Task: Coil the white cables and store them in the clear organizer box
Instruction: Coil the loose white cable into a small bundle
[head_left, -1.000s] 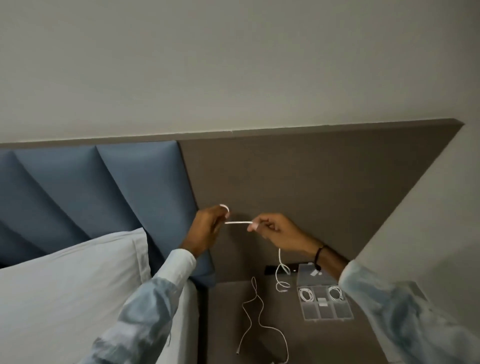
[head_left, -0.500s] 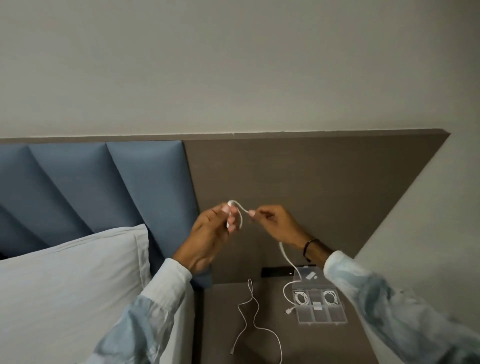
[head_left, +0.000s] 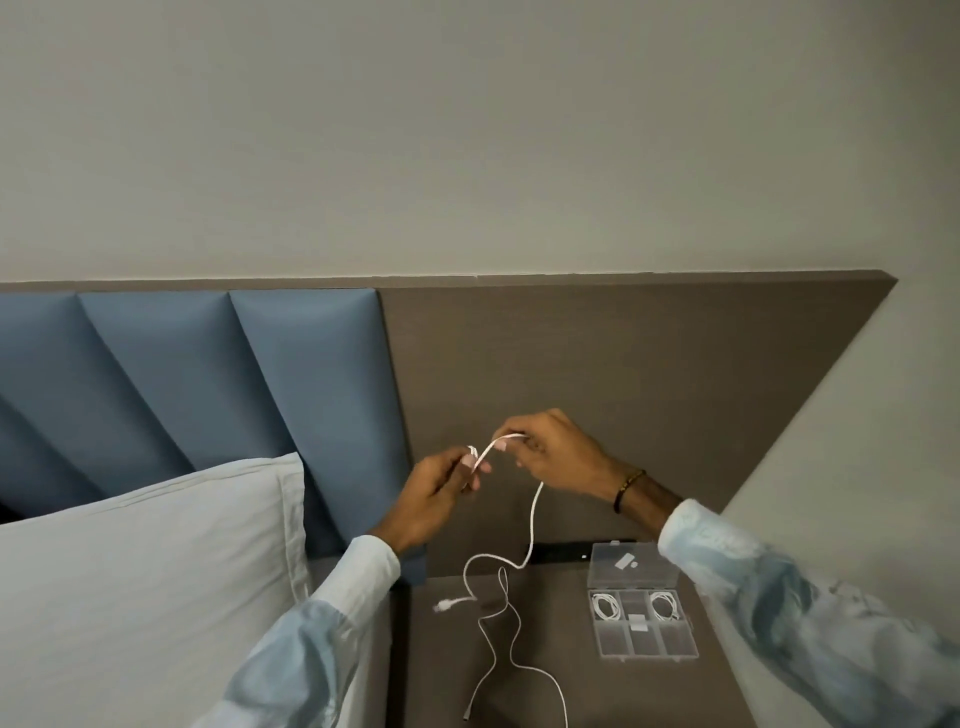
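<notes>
My left hand (head_left: 439, 491) pinches a small loop of a white cable (head_left: 535, 512) at its fingertips. A little to the right and higher, my right hand (head_left: 553, 452) grips the same cable; from there it hangs down to the brown nightstand (head_left: 597, 691), where its plug end lies. A second white cable (head_left: 511, 647) lies loose and wavy on the nightstand. The clear organizer box (head_left: 644, 621) sits open at the right, with a coiled white cable in each of two back compartments.
The box lid (head_left: 631, 566) leans back against the brown headboard panel (head_left: 623, 389). A white pillow (head_left: 140, 571) and blue padded headboard (head_left: 208, 384) fill the left. A grey wall (head_left: 857, 467) borders the nightstand on the right.
The hanging cable's plug end has swung left, away from the box, and now rests on the nightstand. My right hand has looped the cable over toward my left hand. The camera has tilted.
</notes>
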